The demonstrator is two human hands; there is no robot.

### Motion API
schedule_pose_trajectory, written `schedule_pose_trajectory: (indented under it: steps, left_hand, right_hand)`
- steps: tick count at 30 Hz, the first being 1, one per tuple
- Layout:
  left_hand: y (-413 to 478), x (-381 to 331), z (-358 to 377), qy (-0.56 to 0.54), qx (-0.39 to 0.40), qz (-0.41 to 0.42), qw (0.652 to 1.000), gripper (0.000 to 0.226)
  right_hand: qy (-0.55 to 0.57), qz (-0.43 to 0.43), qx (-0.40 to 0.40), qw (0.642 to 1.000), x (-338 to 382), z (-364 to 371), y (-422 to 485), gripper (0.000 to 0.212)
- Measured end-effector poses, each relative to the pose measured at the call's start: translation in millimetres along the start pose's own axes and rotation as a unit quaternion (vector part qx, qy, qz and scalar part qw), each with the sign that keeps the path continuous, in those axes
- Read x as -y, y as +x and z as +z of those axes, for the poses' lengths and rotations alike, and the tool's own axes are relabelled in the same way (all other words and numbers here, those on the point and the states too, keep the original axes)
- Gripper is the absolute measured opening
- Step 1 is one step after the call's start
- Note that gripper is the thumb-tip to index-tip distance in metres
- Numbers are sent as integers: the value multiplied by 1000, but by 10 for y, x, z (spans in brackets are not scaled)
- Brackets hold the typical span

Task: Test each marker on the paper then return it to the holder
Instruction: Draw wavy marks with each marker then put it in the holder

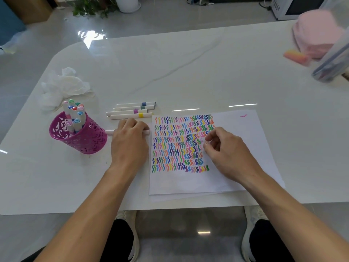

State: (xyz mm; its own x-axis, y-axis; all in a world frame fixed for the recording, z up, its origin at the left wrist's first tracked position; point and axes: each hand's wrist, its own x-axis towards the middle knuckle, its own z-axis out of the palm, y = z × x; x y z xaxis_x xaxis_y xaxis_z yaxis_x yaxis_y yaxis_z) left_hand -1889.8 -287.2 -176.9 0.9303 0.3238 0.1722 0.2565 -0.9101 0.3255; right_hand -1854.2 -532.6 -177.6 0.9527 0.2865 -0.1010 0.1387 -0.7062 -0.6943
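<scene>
Head view: the left hand lies over a white marker on the table, fingers curled round its barrel. Both ends stick out from under the hand, between the holder and the paper. The right hand hovers over the scribbled block with thumb and fingers loosely bent. Whether it pinches something small, such as a cap, I cannot tell.

Several risks follow. The table is glossy, so a weak pinch on the round barrel could let the marker roll toward the four loose markers beyond it, and tested could get mixed with untested. Whether the marker is capped is hidden. If the tip is bare, dragging it across would likely streak the table.

The paper has nothing weighing it down and its near edge lies close to the table's front edge. A firm stroke without the right hand pressing on it could make the sheet slide. The coloured block is crowded, so a new mark there would be hard to read. The blank margin at right looks safer.

The holder is already packed, and a careless drop-in might jam or tip it.
</scene>
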Motion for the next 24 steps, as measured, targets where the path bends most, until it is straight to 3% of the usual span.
schedule_pose_trajectory:
  steps: [4,7,10,16,19,24]
  left_hand:
    - [4,-45,-58,-59,-53,12,997,16]
    - [23,-94,-152,-140,-124,80,979,17]
    - [-33,-191,-224,-201,-143,129,961,26]
    - [-142,-423,-297,-369,-67,89,923,23]
    - [-202,-460,-280,-387,-12,67,919,15]
    - [-276,-519,-200,-424,63,44,902,7]
  right_hand:
    - [10,2,-1,1000,-4,16,9,9]
    - [14,-1,-3,1000,-6,25,-1,7]
    - [13,-9,-4,1000,0,27,-6,5]
    - [50,-53,-17,997,83,23,-15,13]
    - [83,-69,-7,994,124,-11,-23,28]
    - [28,-119,24,992,123,-35,-66,43]
